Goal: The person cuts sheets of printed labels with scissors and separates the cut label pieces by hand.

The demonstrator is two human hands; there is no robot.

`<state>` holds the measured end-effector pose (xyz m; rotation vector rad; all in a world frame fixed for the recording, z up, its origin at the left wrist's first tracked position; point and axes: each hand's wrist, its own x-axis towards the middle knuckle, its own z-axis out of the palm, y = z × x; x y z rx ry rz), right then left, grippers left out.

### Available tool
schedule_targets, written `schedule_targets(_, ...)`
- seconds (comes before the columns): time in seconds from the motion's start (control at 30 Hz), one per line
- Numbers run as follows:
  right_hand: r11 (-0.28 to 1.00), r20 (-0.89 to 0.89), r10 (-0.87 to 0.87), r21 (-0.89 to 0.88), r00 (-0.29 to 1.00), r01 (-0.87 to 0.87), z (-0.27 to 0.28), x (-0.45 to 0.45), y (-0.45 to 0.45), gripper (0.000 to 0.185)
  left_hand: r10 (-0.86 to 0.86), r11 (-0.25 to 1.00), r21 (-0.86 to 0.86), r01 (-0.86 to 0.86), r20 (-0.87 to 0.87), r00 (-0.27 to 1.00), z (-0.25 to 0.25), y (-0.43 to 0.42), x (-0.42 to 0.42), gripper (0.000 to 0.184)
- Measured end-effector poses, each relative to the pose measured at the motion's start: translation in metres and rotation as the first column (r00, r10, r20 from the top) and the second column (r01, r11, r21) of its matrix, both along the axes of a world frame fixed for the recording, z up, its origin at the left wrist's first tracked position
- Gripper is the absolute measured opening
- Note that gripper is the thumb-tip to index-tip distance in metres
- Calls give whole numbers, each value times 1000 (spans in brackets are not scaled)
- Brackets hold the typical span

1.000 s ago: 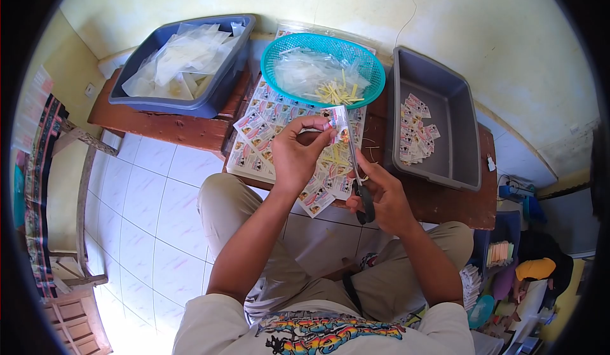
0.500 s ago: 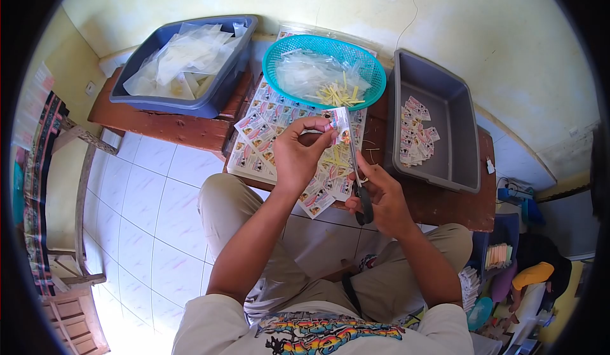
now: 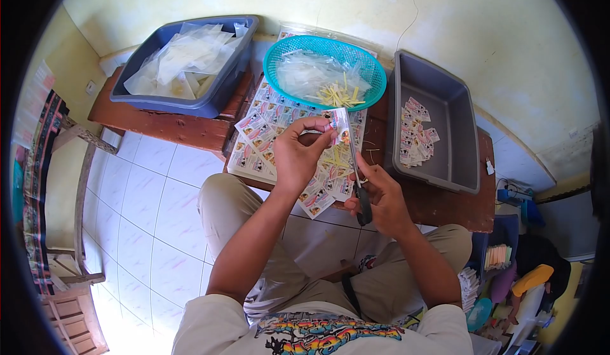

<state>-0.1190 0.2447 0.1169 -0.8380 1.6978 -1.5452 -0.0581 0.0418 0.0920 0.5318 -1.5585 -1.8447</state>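
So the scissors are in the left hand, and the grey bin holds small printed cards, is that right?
Not quite: the head view shows the scissors in the right hand. The grey bin does hold small printed cards.

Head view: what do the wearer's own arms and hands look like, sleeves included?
The left hand and right hand are both ungloved, and the wrists look bare. Short off-white sleeves cover only the upper arms, leaving the forearms uncovered. The matching shirt has a multicoloured, graffiti-style print. Rings are too small to judge.
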Motion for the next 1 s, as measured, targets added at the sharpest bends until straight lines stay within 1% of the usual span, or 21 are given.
schedule_targets(0.3,1000,2,-5,-2,1000,5,3,1,0,91,-5,1000,14,4,9,1000,2,0,1,26)
schedule_targets(0.6,1000,-34,10,9,999,-10,1,-1,1,91,-18,1000,23,18,16,1000,0,-2,1,26)
schedule_targets(0.7,1000,6,9,6,1000,-9,0,-1,2,91,-18,1000,20,18,19,1000,0,-2,2,26)
schedule_targets(0.8,1000,-42,11,19,999,-10,0,-1,2,91,-17,1000,21,16,22,1000,0,-2,2,27)
schedule_targets(0.87,1000,-7,5,28,1000,-5,-1,-1,2,92,-16,1000,25,15,23,1000,0,-2,1,26)
schedule_targets(1.0,1000,-6,7,29,1000,-7,0,-1,2,93,-13,1000,14,13,24,1000,1,-3,2,26)
